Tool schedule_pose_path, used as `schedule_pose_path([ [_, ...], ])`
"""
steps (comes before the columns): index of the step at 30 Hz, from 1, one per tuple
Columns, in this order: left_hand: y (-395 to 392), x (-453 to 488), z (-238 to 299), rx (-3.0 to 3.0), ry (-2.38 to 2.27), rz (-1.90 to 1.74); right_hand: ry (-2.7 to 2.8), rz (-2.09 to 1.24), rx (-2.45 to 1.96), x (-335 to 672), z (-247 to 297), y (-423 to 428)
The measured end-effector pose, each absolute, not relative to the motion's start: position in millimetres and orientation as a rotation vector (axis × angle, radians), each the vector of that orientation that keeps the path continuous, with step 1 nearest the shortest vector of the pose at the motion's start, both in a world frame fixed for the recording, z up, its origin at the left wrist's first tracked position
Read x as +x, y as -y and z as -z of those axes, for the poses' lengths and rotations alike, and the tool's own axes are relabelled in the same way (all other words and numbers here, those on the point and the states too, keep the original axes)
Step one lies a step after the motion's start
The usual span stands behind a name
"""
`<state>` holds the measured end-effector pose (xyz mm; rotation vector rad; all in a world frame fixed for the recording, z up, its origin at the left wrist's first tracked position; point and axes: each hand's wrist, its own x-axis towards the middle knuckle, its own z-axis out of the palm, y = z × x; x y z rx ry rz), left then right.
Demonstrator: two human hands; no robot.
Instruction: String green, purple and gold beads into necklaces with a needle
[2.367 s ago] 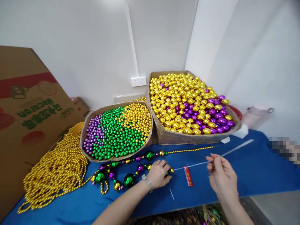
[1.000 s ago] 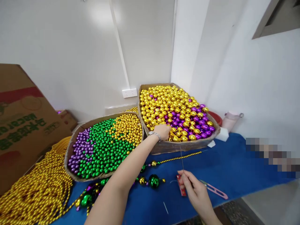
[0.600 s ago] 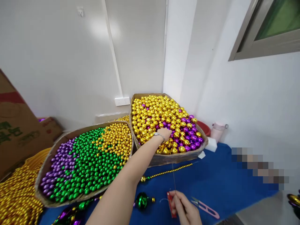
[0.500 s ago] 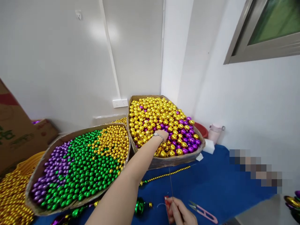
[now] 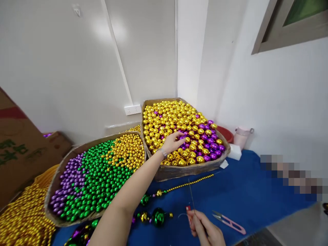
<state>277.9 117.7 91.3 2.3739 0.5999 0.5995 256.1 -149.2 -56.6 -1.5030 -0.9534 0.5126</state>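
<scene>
My left hand (image 5: 173, 142) reaches over a cardboard box (image 5: 189, 167) heaped with shiny gold beads (image 5: 169, 118) and purple beads (image 5: 214, 147). Its thumb and fingers are apart, right at some purple beads, and no bead shows in its grasp. Low in the view, my right hand (image 5: 206, 230) pinches a long thin needle (image 5: 191, 194) that points upward. A red object (image 5: 189, 209) lies by those fingers, partly covered by them. A strung row of small gold beads (image 5: 191, 182) runs across the blue cloth (image 5: 246, 184), behind the needle.
Pink thread snips (image 5: 230, 223) lie right of my right hand. Left is a box of smaller green beads (image 5: 102, 184), purple and gold ones. Larger strung beads (image 5: 158, 216) lie in front. A pink cup (image 5: 242, 138), white block (image 5: 235, 152) and red bowl (image 5: 225, 134) stand behind.
My left hand has drawn back slightly left and up from among the beads, and its fingers now show. My right hand still holds the needle. The whole view has shifted a little.
</scene>
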Motion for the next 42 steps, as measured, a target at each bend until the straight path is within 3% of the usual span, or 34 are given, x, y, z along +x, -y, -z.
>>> schedule_pose_path([
  [5,-73,183,-73,1.26,-0.373,-0.772,1.224,-0.398,-1.479,253,50,147],
  [10,-37,124,-44,0.833,-0.493,-0.714,1.489,-0.146,-1.423,242,47,140],
  [33,-9,79,-11,0.577,-0.609,-0.918,1.646,-0.274,-1.543,222,59,140],
  [42,9,82,-4,0.883,-0.649,-1.059,1.598,-0.4,-1.581,214,48,136],
])
